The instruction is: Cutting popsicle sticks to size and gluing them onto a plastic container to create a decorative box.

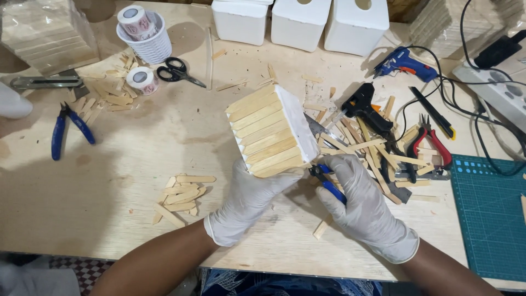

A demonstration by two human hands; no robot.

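A white foam box clad with wooden craft sticks [267,131] is tilted above the plywood table [137,159]. My left hand [249,203], in a white glove, holds it from below. My right hand [361,205], also gloved, grips blue-handled cutters [329,183] with the jaws at the box's lower right corner, close to the ends of the sticks.
Loose wooden sticks [181,198] lie at front left and in a heap [378,151] at right. A black glue gun [361,107], a blue glue gun [404,63], red pliers [433,145], scissors [179,71], blue pliers [68,129], a cup with tape rolls [145,35], white foam boxes [300,22], a green cutting mat [487,214].
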